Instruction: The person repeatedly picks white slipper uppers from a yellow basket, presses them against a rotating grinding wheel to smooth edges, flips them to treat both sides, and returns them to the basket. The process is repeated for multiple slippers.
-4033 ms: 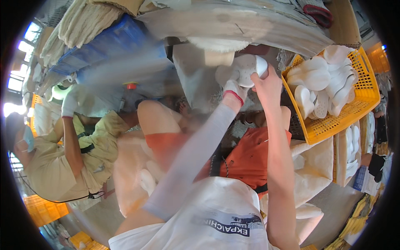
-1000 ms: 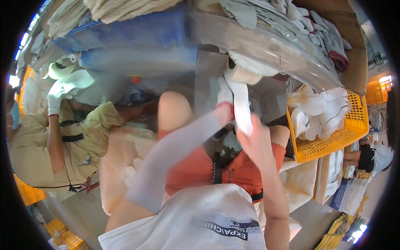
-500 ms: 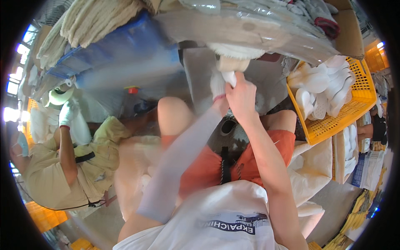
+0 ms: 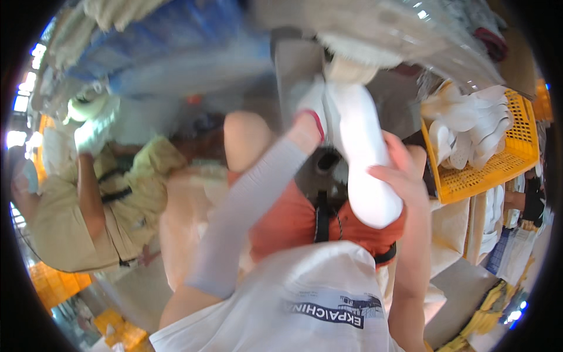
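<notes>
Both your hands grip one soft white sock, stretched long.

Your right hand [image 4: 402,182] wraps its rounded lower end; your left hand [image 4: 311,114], in a grey sleeve, clutches the sock [image 4: 363,158] higher up, fingers blurred. To the right sits a yellow plastic mesh basket [image 4: 498,167] of white socks. A person in beige [image 4: 88,205] works at left, partly cut off.

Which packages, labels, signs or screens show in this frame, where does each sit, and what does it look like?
Printed dark blue logo patch: low centre, on the white shirt; a band of lettering beside a small picture.
Clear plastic-wrapped bundles: top right, overhead; glossy film over pale goods.
Blue plastic-wrapped bundle: top left; long and blurred.
Yellow plastic mesh crate: right; holds white gloves, no label visible.
No signs or screens visible.
</notes>
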Action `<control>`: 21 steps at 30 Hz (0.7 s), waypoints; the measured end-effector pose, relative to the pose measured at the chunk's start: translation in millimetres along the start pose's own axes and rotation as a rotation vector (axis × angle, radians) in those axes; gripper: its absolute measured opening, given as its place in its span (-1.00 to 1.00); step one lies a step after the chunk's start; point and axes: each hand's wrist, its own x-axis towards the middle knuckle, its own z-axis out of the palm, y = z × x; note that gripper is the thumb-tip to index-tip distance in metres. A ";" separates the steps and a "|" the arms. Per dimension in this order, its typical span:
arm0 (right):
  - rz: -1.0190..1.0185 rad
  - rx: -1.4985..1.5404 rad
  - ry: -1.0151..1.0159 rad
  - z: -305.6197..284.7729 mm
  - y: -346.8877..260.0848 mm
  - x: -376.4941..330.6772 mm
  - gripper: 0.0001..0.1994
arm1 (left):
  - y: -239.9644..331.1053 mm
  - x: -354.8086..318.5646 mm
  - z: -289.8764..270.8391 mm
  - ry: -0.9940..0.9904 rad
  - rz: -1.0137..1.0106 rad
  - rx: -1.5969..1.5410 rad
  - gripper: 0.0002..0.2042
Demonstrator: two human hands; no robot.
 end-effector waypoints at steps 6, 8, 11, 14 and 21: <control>0.117 0.237 0.213 -3.6 -17.2 8.7 -0.35 | -13.4 -12.8 -0.5 0.317 -1.085 -2.819 -0.54; 0.033 0.378 0.186 11.5 -32.3 59.4 -0.48 | -22.8 -1.1 -0.4 0.410 -1.144 -2.888 -0.51; -0.026 -0.059 0.156 17.9 -32.0 67.3 -0.29 | -26.3 9.1 -10.5 0.283 -0.597 -2.516 -0.54; 0.038 -0.149 -0.066 -47.5 0.1 -21.1 -0.20 | 5.8 -5.1 -46.0 0.081 -0.323 -2.854 -0.59; -0.210 -0.107 0.942 -405.6 60.1 -25.3 -0.52 | 245.0 -5.7 -183.3 -0.961 -0.443 -2.506 -0.53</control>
